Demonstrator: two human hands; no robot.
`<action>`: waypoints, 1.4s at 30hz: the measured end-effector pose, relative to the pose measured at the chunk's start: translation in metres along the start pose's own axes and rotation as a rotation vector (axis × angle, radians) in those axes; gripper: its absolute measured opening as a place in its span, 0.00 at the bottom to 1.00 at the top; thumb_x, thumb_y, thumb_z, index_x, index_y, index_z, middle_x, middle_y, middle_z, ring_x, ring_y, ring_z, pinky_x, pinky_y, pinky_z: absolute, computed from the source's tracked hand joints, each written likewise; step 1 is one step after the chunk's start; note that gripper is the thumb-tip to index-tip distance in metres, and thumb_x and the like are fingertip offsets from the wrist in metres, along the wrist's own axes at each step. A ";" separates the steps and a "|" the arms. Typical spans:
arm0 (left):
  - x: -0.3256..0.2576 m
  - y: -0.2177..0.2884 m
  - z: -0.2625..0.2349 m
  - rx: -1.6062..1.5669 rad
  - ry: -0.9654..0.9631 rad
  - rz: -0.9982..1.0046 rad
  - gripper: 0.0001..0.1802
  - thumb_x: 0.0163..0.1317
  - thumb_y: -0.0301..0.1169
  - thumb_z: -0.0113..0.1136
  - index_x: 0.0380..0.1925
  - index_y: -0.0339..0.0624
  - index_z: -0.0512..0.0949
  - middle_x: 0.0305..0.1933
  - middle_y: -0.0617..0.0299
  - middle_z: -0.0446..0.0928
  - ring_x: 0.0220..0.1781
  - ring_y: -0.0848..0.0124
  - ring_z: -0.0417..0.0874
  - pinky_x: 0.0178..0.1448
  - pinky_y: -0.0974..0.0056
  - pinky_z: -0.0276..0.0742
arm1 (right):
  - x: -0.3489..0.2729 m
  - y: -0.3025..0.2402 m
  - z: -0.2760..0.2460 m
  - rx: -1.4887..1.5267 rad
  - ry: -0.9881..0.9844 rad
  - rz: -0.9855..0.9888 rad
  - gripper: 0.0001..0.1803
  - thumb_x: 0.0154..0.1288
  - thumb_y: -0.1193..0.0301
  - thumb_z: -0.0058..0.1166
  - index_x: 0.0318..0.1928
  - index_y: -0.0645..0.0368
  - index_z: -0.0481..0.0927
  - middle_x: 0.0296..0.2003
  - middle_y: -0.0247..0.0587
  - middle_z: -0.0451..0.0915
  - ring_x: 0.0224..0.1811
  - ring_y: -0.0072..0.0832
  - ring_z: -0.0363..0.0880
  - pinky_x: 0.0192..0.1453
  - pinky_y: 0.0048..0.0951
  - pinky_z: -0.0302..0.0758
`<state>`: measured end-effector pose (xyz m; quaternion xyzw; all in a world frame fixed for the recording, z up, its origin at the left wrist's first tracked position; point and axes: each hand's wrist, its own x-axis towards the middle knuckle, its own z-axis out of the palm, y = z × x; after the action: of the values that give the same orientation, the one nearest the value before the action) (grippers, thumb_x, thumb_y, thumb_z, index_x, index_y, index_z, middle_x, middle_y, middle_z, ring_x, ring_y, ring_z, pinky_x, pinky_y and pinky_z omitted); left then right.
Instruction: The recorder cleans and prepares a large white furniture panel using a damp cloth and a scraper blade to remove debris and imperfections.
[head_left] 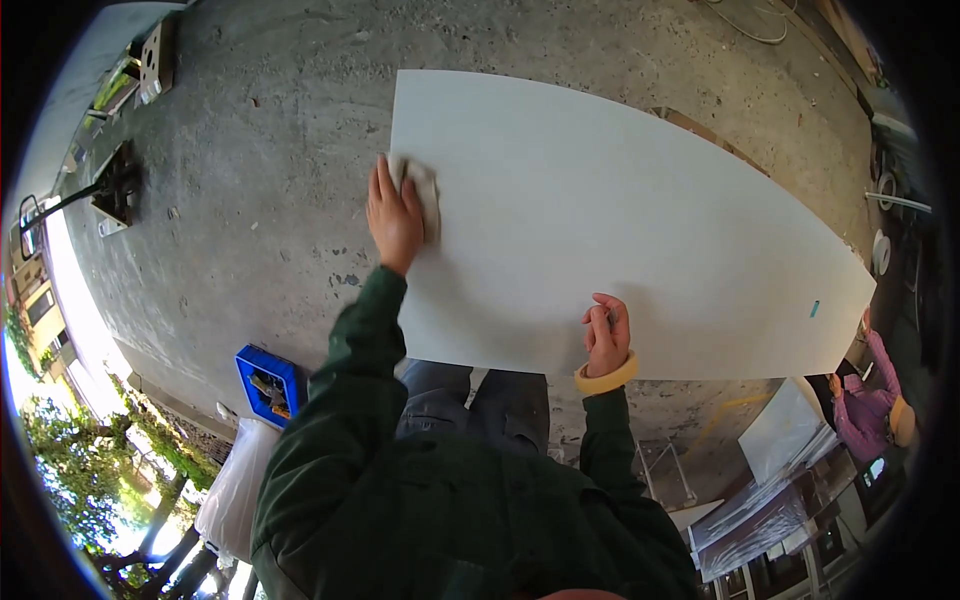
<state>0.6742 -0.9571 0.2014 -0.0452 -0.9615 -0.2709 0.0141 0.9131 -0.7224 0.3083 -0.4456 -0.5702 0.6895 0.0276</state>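
Head view: left hand fingers together, pressing cloth at white board's left edge. Right hand curled, gripping near edge. Bare concrete floor left. Small blue label near board's right end; blue crate beside legs.

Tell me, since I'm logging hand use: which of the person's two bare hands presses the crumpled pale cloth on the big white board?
The left hand, near the large white board's left edge, presses the crumpled pale cloth. The right hand, curled, rests at the near edge without it.

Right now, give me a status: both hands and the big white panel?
Left hand pressing pale crumpled cloth on large white flat panel. Right hand closed on near edge, contents unclear. Panel surface otherwise bare.
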 end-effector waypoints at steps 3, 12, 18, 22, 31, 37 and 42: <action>0.089 0.054 0.032 0.252 0.133 0.187 0.31 0.68 0.45 0.44 0.66 0.38 0.60 0.72 0.47 0.55 0.76 0.52 0.48 0.76 0.47 0.38 | 0.009 0.006 -0.015 0.026 -0.020 0.012 0.10 0.71 0.71 0.45 0.48 0.59 0.73 0.27 0.32 0.72 0.16 0.10 0.55 0.19 0.14 0.53; -0.241 0.150 0.062 0.091 -0.480 1.070 0.29 0.61 0.41 0.52 0.63 0.45 0.68 0.67 0.61 0.67 0.69 0.64 0.65 0.73 0.51 0.55 | 0.023 -0.021 -0.090 0.000 0.023 0.015 0.09 0.71 0.70 0.45 0.48 0.59 0.73 0.27 0.31 0.71 0.16 0.10 0.55 0.20 0.14 0.53; -0.128 0.050 -0.001 0.315 -0.362 0.351 0.38 0.60 0.49 0.54 0.67 0.43 0.61 0.70 0.49 0.58 0.71 0.49 0.57 0.71 0.46 0.51 | 0.039 -0.011 -0.155 0.001 0.046 -0.023 0.10 0.72 0.69 0.45 0.49 0.60 0.73 0.28 0.32 0.71 0.16 0.10 0.54 0.19 0.16 0.53; -0.033 0.108 0.055 0.350 0.075 0.143 0.39 0.63 0.46 0.52 0.70 0.41 0.54 0.75 0.52 0.50 0.76 0.50 0.46 0.75 0.44 0.40 | 0.045 0.004 -0.152 0.064 0.019 0.000 0.11 0.71 0.70 0.44 0.49 0.60 0.73 0.28 0.32 0.71 0.16 0.11 0.55 0.18 0.16 0.53; -0.172 0.238 0.118 -0.128 -0.553 0.953 0.38 0.61 0.51 0.53 0.68 0.46 0.59 0.73 0.61 0.56 0.75 0.65 0.54 0.75 0.52 0.49 | 0.037 0.005 -0.143 0.071 -0.046 -0.001 0.11 0.70 0.71 0.44 0.50 0.61 0.72 0.28 0.31 0.71 0.16 0.11 0.55 0.20 0.15 0.53; 0.023 0.225 0.121 0.045 -0.104 0.626 0.33 0.64 0.48 0.51 0.65 0.44 0.64 0.71 0.55 0.59 0.74 0.56 0.54 0.74 0.47 0.47 | 0.045 0.009 -0.160 0.042 0.054 0.022 0.11 0.70 0.71 0.45 0.50 0.60 0.73 0.26 0.31 0.71 0.15 0.12 0.54 0.19 0.17 0.52; 0.116 0.135 0.104 0.246 0.176 0.358 0.29 0.69 0.47 0.43 0.66 0.44 0.63 0.71 0.51 0.59 0.74 0.55 0.54 0.75 0.52 0.44 | 0.050 0.003 -0.168 0.127 0.026 -0.022 0.16 0.66 0.71 0.39 0.53 0.59 0.68 0.32 0.37 0.73 0.16 0.15 0.56 0.20 0.18 0.55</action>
<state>0.5716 -0.7787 0.1891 -0.1893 -0.9589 -0.1479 0.1509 0.9930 -0.5683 0.2844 -0.4456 -0.5298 0.7182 0.0705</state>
